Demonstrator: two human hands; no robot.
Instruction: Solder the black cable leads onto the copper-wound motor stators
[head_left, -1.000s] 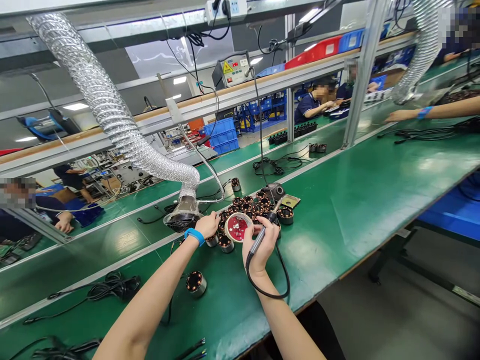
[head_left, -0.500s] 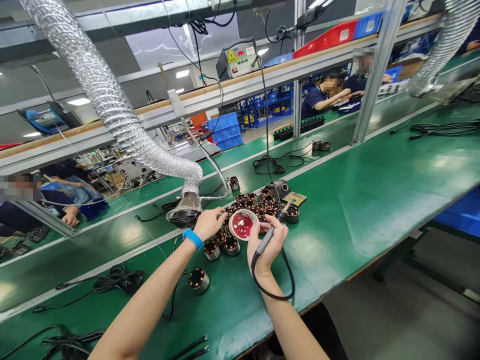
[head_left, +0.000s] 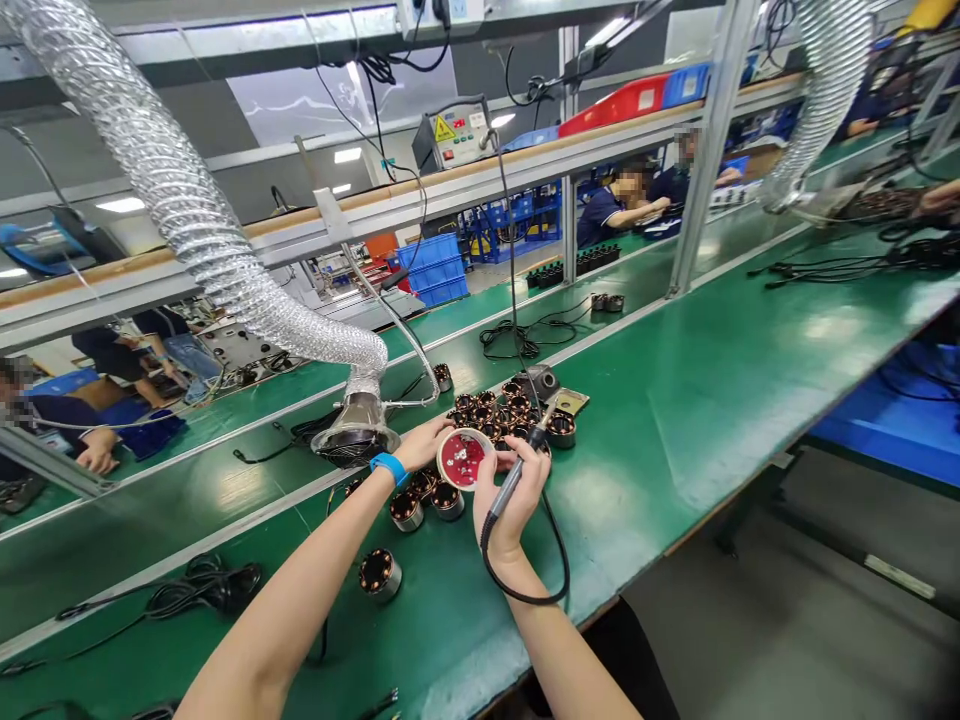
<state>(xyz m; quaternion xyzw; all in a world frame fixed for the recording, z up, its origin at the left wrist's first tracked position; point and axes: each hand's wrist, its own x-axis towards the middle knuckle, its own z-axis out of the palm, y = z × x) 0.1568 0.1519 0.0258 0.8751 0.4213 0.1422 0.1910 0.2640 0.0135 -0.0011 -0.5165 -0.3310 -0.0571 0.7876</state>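
My right hand point(head_left: 517, 490) grips a soldering iron point(head_left: 508, 488), its tip pointing up and away to the right. Against that hand's thumb and fingers rests a round, white-rimmed, reel-like thing point(head_left: 463, 460) with a red face and pale marks. My left hand point(head_left: 424, 445), a blue band point(head_left: 390, 467) at its wrist, reaches to the left edge of the round thing. Its fingers are drawn together, with the tips partly hidden among the motor stators point(head_left: 487, 410). Copper-wound stators stand in a cluster behind and beside both hands. One stator point(head_left: 380, 575) stands apart, nearer me.
A fume duct hood point(head_left: 356, 430) hangs left of my hands. The iron's stand point(head_left: 541, 382) sits behind the cluster, and its cord runs up to the soldering station point(head_left: 454, 135) on the shelf. Black cables point(head_left: 202, 590) lie on the left of the green bench point(head_left: 675, 420). Co-workers sit beyond.
The view has swung slightly right, so everything sits further left. My left hand has reached a little further behind the round thing's edge. My right hand keeps its grip on the soldering iron.
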